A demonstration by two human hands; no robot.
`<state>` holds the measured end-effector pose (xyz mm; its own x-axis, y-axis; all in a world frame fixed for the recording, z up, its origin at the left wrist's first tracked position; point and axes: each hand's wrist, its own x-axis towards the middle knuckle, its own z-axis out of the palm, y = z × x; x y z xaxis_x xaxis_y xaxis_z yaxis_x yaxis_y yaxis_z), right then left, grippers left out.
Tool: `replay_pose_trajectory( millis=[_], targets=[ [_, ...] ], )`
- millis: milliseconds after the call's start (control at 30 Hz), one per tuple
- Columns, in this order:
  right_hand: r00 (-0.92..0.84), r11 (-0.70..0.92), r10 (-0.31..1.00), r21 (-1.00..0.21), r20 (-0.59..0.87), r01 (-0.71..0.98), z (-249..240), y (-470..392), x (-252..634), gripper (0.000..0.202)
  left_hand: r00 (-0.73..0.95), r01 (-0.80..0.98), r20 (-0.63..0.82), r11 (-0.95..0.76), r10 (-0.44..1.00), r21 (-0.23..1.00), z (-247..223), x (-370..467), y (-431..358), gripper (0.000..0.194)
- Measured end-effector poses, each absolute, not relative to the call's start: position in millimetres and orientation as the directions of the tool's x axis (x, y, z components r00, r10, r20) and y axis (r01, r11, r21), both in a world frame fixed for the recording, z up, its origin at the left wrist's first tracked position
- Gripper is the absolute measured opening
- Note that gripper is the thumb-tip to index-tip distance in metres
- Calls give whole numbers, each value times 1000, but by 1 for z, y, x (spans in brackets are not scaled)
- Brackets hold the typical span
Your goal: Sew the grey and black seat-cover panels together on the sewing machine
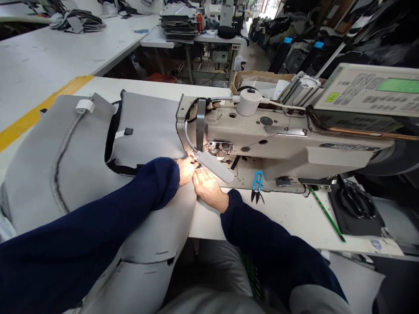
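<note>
A large grey padded piece (88, 161) with black edging lies over the table to the left and hangs over its front edge. Its right edge reaches the needle area of the sewing machine (245, 131). My left hand (186, 170) is beside the needle, fingers bent down on the grey piece's edge. My right hand (209, 188) lies just to its right and nearer me, its fingers together at the same edge under the lit lamp (215, 167). The lamp and glare partly hide the fingertips, and what they pinch is too small to tell.
Blue thread snips (257, 186) lie right of my right hand. Farther right are a green stick (327, 213) and black scissors (356, 198). A control panel (369, 89) stands above the machine; a cardboard box (262, 78) sits behind.
</note>
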<state>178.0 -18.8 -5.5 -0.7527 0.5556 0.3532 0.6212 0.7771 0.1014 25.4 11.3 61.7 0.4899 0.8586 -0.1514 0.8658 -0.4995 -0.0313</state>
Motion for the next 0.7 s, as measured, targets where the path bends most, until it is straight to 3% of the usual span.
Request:
replay_pose_trajectory(
  millis=[133,200,300,367,433,500,600,700],
  targets=[
    [-724,797,594,-133,350,589,-2,-15,185,33,549,830,-19,-547,836,-111,91,13,-39,33],
    [-710,802,597,-279,372,528,2,-9,190,29,545,832,-49,-547,837,-92,96,-17,-62,37],
    [-605,745,660,-494,445,449,4,3,194,29,364,919,-148,-381,920,-104,101,-83,-78,53],
    [-537,705,700,-573,471,417,5,11,192,31,144,978,-316,-184,938,-100,110,-121,-83,64],
    [-516,689,712,-616,476,382,5,15,189,33,0,999,-545,28,838,43,124,-142,-97,66],
    [-520,690,706,-634,481,349,8,9,188,38,3,930,-701,255,714,264,136,-145,-126,61],
    [-470,596,773,-740,426,312,13,-32,204,41,61,771,-764,455,642,445,138,-130,-177,46],
    [-461,213,878,-968,129,135,19,-112,232,44,71,769,-724,424,686,478,129,-114,-202,34]
  ],
)
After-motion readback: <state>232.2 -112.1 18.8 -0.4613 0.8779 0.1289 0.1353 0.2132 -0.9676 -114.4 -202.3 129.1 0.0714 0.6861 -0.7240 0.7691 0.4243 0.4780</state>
